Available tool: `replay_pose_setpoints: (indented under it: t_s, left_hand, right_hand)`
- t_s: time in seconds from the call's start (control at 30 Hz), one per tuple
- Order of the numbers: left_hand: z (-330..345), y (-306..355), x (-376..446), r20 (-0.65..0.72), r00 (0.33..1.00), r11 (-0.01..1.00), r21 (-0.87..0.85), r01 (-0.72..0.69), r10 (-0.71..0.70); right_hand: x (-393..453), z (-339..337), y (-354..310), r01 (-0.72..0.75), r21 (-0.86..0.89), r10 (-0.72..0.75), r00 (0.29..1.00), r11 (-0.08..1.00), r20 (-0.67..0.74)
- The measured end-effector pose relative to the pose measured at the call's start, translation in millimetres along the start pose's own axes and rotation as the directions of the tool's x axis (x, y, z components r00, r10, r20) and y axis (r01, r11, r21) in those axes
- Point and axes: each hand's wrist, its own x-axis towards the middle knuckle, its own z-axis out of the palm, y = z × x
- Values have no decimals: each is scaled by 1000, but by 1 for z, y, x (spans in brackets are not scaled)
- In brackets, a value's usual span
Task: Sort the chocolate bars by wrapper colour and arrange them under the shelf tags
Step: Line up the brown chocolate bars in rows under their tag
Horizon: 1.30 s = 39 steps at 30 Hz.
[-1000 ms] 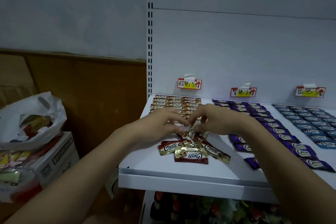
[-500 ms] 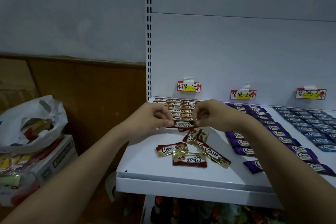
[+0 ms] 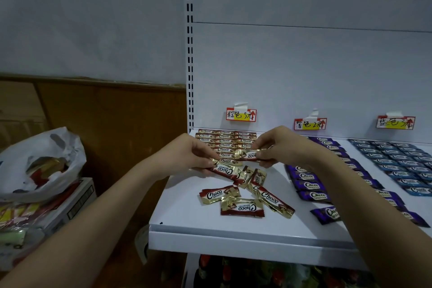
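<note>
Hands [image 3: 187, 155] [image 3: 284, 147] around brown bars [image 3: 247, 155]

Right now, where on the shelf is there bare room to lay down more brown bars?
Bare shelf lies front-left, bordered by the left edge, the front lip and the loose brown bars. A narrower bare strip runs between those and the purple bars. The brown rows at the back and everything rightward are crowded.
</note>
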Motion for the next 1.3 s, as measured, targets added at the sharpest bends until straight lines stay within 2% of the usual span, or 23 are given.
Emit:
replay_pose_setpoints:
  t_s: [0.13, 0.37, 0.57, 0.63, 0.77, 0.87, 0.97, 1.1, 1.3]
  left_hand:
    - [-3, 3, 0, -46, 999, 998, 56, 13, -10]
    - [-7, 0, -3, -142, 990, 976, 217, 29, 3]
    - [-9, -2, -3, -163, 985, 998, 1, 63, -62]
    - [-7, 0, -3, -154, 986, 997, -43, 62, -68]
    - [0, 3, 0, -143, 985, 985, -151, 77, -99]
    - [3, 4, 3, -193, 975, 974, -218, 66, -110]
    - [5, 3, 4, -233, 966, 984, -161, 71, -108]
    - [11, 1, 4, -218, 969, 992, -75, 99, -113]
    - [19, 0, 6, -191, 981, 999, 5, 42, -41]
  right_hand:
    - [-1, 0, -4, -15, -42, 12, 997, 999, -81]
    - [-1, -1, -2, -113, 172, 132, 986, 979, -105]
    - [-4, 2, -6, -147, 436, 175, 984, 888, -24]
    - [-5, 2, -7, -137, 472, 158, 987, 871, -4]
    - [-5, 1, -7, -126, 416, 170, 983, 901, -69]
    - [-4, 1, -3, -110, 380, 172, 976, 919, -133]
    - [-4, 6, 0, -111, 377, 164, 980, 920, -112]
    - [-2, 12, 5, -129, 283, 163, 982, 950, -98]
    - [-3, 20, 11, -164, 236, 193, 975, 958, -109]
